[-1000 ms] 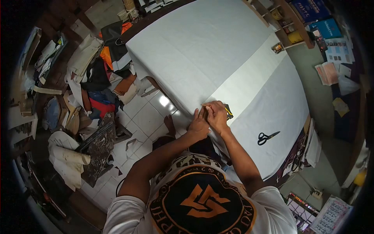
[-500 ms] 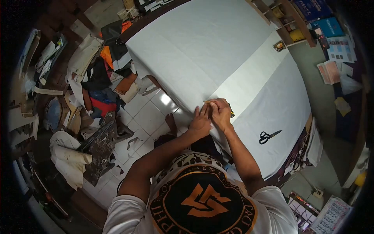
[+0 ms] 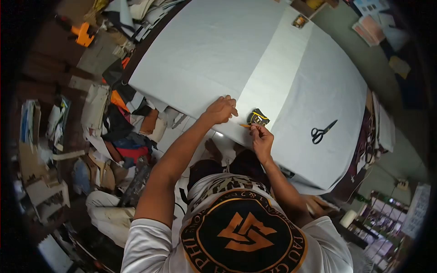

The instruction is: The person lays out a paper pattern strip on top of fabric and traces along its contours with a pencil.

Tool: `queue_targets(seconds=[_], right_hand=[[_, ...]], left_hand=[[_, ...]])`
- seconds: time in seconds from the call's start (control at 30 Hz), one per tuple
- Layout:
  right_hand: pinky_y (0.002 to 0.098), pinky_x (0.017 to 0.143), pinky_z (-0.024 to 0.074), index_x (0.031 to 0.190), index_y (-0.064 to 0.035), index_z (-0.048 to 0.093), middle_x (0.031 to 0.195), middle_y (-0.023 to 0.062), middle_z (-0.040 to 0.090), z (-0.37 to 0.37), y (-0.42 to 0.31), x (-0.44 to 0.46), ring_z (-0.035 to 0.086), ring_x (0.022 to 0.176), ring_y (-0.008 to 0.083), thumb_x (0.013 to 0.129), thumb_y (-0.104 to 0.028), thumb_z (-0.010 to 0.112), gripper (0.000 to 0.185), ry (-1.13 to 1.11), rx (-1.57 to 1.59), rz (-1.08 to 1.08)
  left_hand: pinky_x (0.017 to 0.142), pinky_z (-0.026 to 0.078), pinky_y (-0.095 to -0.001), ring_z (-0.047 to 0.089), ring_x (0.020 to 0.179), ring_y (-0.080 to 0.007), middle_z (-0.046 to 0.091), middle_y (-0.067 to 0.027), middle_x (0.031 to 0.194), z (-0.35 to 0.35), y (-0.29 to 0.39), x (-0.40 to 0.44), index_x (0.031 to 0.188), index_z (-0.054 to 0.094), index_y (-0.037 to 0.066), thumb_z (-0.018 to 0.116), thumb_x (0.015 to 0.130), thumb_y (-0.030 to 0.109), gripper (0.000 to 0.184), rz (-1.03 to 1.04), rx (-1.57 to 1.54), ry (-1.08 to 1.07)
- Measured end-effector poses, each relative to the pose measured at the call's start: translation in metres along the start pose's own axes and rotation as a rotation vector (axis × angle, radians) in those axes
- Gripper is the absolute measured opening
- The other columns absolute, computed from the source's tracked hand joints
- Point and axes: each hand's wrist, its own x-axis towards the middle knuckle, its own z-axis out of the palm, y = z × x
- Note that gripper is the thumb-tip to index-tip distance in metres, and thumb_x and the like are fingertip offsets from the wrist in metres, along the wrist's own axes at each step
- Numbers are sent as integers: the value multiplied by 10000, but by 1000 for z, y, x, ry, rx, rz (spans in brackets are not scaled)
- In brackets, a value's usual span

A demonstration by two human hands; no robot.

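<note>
Grey-white cloth (image 3: 195, 59) covers the big table, with a paler strip (image 3: 273, 63) running across it. Between the thumb and fingers of my right hand (image 3: 262, 142) is a thin yellow-orange pencil (image 3: 246, 125), its tip pointing left over the cloth. Just above that hand lies a black and yellow tape measure (image 3: 258, 117). My left hand (image 3: 221, 110) rests on the cloth near the table's front edge, its fingers curled; what they hold, if anything, is hidden. Black scissors (image 3: 322, 132) lie on the cloth to the right.
A small box-like object (image 3: 300, 21) sits at the strip's far end. Heaped cloth and scraps (image 3: 123, 123) lie on the floor left of the table. An orange tool (image 3: 83, 35) is at the upper left. Folded material (image 3: 381, 120) hangs by the table's right edge.
The view has turned. My hands, close together before, are now apart, the left further up and left. The tape measure, partly hidden before, now shows beside my right hand.
</note>
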Motion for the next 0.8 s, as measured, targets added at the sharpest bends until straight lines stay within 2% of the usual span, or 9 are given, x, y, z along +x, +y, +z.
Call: queue_targets(seconds=[0.23, 0.3, 0.33, 0.37, 0.43, 0.53, 0.67, 0.77, 0.8], right_hand=[[245, 728, 523, 1141, 48, 747, 931, 37, 749, 7, 13, -39, 631, 791, 85, 1034, -105, 679, 198, 41, 52, 61], [242, 728, 525, 1157, 48, 743, 944, 36, 754, 2, 10, -56, 633, 789, 80, 1028, -99, 684, 205, 50, 68, 99], [240, 729, 528, 1160, 45, 743, 949, 35, 757, -2, 8, -64, 637, 793, 77, 1019, -96, 693, 205, 73, 89, 124], [240, 729, 528, 1160, 45, 743, 949, 35, 757, -5, 7, -67, 637, 793, 77, 1019, -96, 693, 205, 104, 107, 123], [241, 733, 530, 1153, 40, 745, 945, 34, 757, -8, 11, -78, 637, 798, 77, 1014, -96, 698, 200, 207, 104, 100], [242, 730, 529, 1160, 47, 737, 940, 39, 754, -15, 17, -81, 634, 783, 85, 1013, -98, 698, 210, 320, 174, 107], [243, 724, 529, 1158, 55, 728, 931, 43, 749, -19, 13, -89, 630, 774, 84, 1021, -103, 689, 213, 481, 147, 107], [242, 720, 529, 1139, 50, 729, 914, 34, 739, -14, 19, -97, 627, 773, 81, 1026, -108, 684, 200, 589, 124, 106], [242, 718, 529, 1128, 47, 728, 903, 29, 732, -11, 19, -99, 626, 772, 80, 1029, -112, 682, 193, 628, 155, 100]], left_hand=[[969, 455, -404, 553, 1152, -287, 598, -76, 1121, -24, 15, 25, 975, 738, 131, 785, 724, 26, 276, 151, 241, -220], [1009, 445, -436, 539, 1186, -318, 564, -97, 1225, -28, 21, 31, 1082, 665, 116, 792, 702, 8, 414, 189, 321, -239], [1096, 418, -472, 502, 1297, -340, 545, -133, 1326, -30, 21, 36, 1235, 628, 117, 811, 674, 5, 601, 187, 354, -306], [1096, 418, -472, 502, 1297, -340, 545, -133, 1326, -34, 24, 39, 1235, 628, 117, 811, 674, 5, 601, 214, 369, -324], [1193, 354, -509, 442, 1401, -369, 527, -158, 1407, -42, 29, 39, 1329, 605, 113, 843, 667, 36, 708, 337, 407, -161], [1247, 294, -536, 410, 1448, -395, 500, -183, 1461, -63, 38, 48, 1410, 566, 111, 871, 662, 74, 808, 316, 272, -272], [1231, 318, -536, 433, 1420, -409, 516, -197, 1424, -76, 53, 86, 1387, 589, 111, 886, 676, 126, 770, 509, 140, -339], [1207, 351, -512, 450, 1401, -404, 533, -199, 1383, -60, 71, 111, 1295, 670, 118, 840, 691, 120, 627, 734, 59, -426], [1195, 364, -495, 467, 1374, -400, 541, -196, 1350, -52, 77, 120, 1238, 702, 112, 808, 691, 119, 557, 828, 54, -533]])
